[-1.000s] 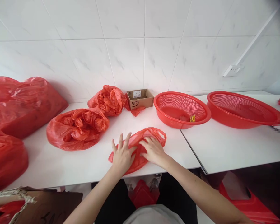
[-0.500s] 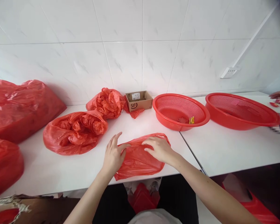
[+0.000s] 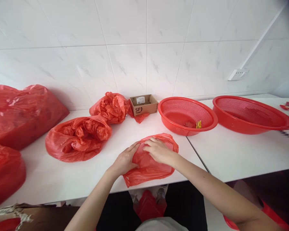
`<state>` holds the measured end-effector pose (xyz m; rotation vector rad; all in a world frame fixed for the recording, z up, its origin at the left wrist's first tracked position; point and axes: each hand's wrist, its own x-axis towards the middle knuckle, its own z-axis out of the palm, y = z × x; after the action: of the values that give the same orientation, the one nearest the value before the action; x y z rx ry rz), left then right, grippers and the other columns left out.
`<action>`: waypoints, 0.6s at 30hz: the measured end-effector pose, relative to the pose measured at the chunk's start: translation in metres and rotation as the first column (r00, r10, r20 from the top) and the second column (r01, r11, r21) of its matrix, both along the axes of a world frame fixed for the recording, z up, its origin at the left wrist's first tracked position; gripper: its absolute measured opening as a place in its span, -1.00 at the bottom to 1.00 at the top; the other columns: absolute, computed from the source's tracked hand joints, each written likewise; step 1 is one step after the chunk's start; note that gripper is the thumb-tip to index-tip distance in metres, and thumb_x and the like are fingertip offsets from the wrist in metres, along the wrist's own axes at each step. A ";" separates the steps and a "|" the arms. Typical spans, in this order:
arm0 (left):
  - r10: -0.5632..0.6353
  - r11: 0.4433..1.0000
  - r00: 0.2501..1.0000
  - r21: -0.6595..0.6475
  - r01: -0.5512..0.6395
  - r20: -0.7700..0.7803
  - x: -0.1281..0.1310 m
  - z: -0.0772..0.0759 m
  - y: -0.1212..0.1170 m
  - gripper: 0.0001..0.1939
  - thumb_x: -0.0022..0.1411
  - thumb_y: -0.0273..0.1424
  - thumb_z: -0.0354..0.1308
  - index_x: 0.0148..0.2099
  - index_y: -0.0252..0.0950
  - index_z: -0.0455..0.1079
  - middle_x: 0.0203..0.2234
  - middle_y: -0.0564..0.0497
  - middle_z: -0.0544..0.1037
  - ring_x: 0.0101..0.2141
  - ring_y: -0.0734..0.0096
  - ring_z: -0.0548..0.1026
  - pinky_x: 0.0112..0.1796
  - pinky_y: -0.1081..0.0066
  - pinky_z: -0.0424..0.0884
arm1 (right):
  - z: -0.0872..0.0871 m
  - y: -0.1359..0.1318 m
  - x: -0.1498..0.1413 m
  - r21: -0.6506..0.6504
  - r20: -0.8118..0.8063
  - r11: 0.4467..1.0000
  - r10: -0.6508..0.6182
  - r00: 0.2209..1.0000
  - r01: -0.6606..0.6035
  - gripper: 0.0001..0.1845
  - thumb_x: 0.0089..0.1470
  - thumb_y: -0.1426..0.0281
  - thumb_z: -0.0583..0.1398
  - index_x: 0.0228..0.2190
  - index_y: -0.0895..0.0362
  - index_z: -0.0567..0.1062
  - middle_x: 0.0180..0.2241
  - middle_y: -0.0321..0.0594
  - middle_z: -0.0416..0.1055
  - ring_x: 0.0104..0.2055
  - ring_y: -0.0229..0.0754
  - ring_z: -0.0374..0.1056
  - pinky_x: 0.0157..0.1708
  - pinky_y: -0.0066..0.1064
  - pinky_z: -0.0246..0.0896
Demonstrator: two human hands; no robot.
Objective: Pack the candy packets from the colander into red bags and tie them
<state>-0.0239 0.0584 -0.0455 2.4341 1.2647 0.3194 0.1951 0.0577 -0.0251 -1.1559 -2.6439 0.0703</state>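
A thin red plastic bag (image 3: 146, 175) lies spread near the table's front edge, its mouth partly held wide. My left hand (image 3: 125, 160) touches the bag's left side, thumb and fingers well apart. Over the bag's upper part rests my right hand (image 3: 160, 150), palm down with loosely bent fingers; their tips touch the film and are partly hidden by it. A paler, flat patch shows within the bag under my right hand, but I cannot make out what it is.
Crumpled red bags (image 3: 78, 139) and a second bundle (image 3: 112, 107) lie to the left, beside large full red bags (image 3: 29, 112). Behind stands a small cardboard box (image 3: 145, 109). Red baskets (image 3: 173, 123) (image 3: 238, 123) stand right, the nearer holding a yellow packet (image 3: 198, 124).
My left hand has come down from above the bag onto its left side. The bag's mouth is spread wider under my right hand. A co-worker's hand at far right has left view.
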 end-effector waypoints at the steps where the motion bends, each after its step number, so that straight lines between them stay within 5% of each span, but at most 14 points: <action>1: -0.019 1.000 1.000 -0.011 0.019 -0.010 0.001 0.002 0.001 0.00 -0.02 -0.39 0.27 0.41 -0.17 -0.14 0.36 -0.02 0.01 0.28 0.25 0.12 0.21 0.28 0.15 | 0.005 -0.004 0.001 -0.041 0.068 0.999 -0.011 0.998 0.014 -0.58 0.03 0.65 0.13 -0.12 0.08 0.56 0.04 -0.06 0.39 0.10 0.01 0.23 0.09 -0.09 0.11; 4: -0.053 0.998 0.998 -0.025 0.052 -0.044 0.001 0.011 0.006 0.12 -0.11 -0.35 0.35 0.41 -0.03 -0.19 0.37 0.05 -0.03 0.27 0.16 0.13 0.19 0.21 0.18 | 0.020 -0.010 0.005 -0.272 0.324 0.950 -0.062 0.944 0.156 -0.24 -0.13 0.54 0.31 0.15 0.02 0.37 0.27 0.03 0.09 0.27 0.29 0.03 0.17 0.10 -0.04; 8: 0.063 0.998 0.993 0.007 -0.063 -0.104 -0.007 0.026 0.012 0.00 -0.12 -0.41 0.37 0.34 0.08 0.04 0.38 -0.01 -0.04 0.20 -0.14 0.19 0.05 -0.05 0.28 | 0.030 -0.003 0.013 -0.461 0.488 0.788 -0.158 0.858 0.408 0.29 -0.37 0.33 0.45 0.33 -0.06 -0.03 0.33 0.09 -0.06 0.20 0.39 0.14 0.06 0.08 0.16; 13: 0.303 0.940 0.946 0.125 -0.317 0.115 -0.013 0.024 -0.007 -0.57 0.21 -0.33 0.14 0.13 -0.03 0.37 0.30 -0.05 0.11 0.21 -0.01 0.19 0.10 -0.01 0.24 | 0.035 -0.001 0.025 -0.474 0.437 0.774 -0.208 0.875 0.420 0.22 -0.30 0.19 0.41 0.33 0.03 -0.01 0.25 0.10 0.13 0.19 0.31 0.18 0.08 0.02 0.17; 18: 0.410 0.876 0.796 0.051 -0.480 0.445 0.006 0.028 -0.060 -0.79 0.25 -0.23 0.10 -0.12 -0.09 0.49 0.23 -0.04 0.19 0.20 0.04 0.21 0.10 -0.02 0.25 | 0.070 -0.032 0.032 -0.503 0.080 0.836 -0.206 0.975 0.218 -0.24 0.04 0.13 0.23 0.24 0.02 0.23 0.21 -0.09 0.26 0.21 0.10 0.20 0.14 -0.11 0.13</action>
<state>-0.0175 -0.0017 -0.0176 1.9858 1.6373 1.0593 0.2271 0.0256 0.0446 -1.6082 -2.5652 0.7623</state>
